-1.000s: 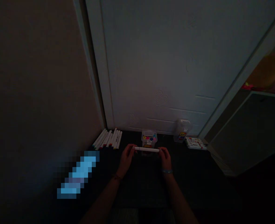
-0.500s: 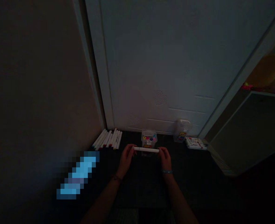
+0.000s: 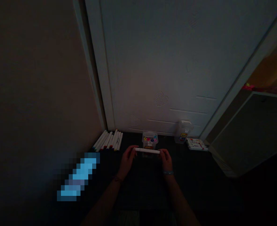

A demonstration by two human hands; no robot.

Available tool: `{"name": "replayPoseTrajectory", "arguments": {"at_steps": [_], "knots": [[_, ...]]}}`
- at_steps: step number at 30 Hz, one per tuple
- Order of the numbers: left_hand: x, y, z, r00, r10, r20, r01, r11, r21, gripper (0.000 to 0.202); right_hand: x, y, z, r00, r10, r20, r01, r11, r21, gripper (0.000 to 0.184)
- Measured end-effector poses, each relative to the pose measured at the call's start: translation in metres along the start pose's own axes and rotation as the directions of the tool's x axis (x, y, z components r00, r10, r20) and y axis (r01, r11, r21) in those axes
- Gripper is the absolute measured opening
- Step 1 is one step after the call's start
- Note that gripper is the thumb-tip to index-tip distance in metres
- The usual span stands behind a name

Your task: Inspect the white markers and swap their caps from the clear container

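Observation:
A white marker (image 3: 148, 151) lies level between my two hands, above the dark tabletop (image 3: 143, 185). My left hand (image 3: 128, 157) pinches its left end, close to a thin seam line around the barrel. At the other end, the fingertips of my right hand (image 3: 166, 158) are closed on it. Just behind the marker stands a clear plastic box (image 3: 150, 135) with several markers upright inside, their coloured ends showing. The held marker and my fingers cover part of the box's lower front.
Several white markers (image 3: 109, 141) lie in a loose group at the back left. A second clear box (image 3: 183, 131) stands at the back right, beside a stack of white markers (image 3: 196, 144). A pixelated bright blue patch (image 3: 79, 175) is at the left. A pale panel (image 3: 162, 62) rises behind.
Both hands and the marker stay almost where they were. The light on the back panel looks slightly warmer.

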State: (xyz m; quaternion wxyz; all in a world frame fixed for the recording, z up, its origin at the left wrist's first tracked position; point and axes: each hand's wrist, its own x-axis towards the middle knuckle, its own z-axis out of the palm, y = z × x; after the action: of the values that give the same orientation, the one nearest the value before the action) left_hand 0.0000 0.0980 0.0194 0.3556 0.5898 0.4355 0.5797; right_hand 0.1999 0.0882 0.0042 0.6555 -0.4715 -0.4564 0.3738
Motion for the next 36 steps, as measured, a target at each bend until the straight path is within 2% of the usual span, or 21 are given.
{"name": "replayPoseTrajectory", "arguments": {"at_steps": [8, 16, 30, 33, 36], "knots": [[0.0, 0.003, 0.0, 1.0, -0.019, 0.004, 0.019, 0.999, 0.026, 0.031, -0.001, -0.004, 0.002, 0.999, -0.043, 0.025, 0.044, 0.999, -0.029, 0.029], [0.0, -0.003, -0.001, 1.0, -0.002, 0.014, 0.001, 0.998, 0.06, 0.031, -0.002, 0.004, 0.001, 0.996, -0.088, 0.018, 0.089, 0.992, -0.085, 0.03], [0.001, -0.006, 0.0, 1.0, -0.029, -0.007, 0.029, 0.998, 0.059, 0.031, -0.005, -0.008, 0.003, 0.997, -0.066, 0.029, 0.068, 0.993, -0.098, 0.03], [0.001, -0.003, 0.0, 0.999, -0.031, 0.012, 0.031, 0.998, 0.047, 0.028, -0.005, -0.006, 0.003, 0.997, -0.077, 0.026, 0.079, 0.993, -0.092, 0.03], [0.0, 0.0, -0.001, 0.996, -0.025, 0.083, 0.023, 1.0, 0.021, 0.026, -0.003, -0.004, 0.002, 0.998, -0.058, 0.017, 0.059, 0.995, -0.079, 0.03]]}}
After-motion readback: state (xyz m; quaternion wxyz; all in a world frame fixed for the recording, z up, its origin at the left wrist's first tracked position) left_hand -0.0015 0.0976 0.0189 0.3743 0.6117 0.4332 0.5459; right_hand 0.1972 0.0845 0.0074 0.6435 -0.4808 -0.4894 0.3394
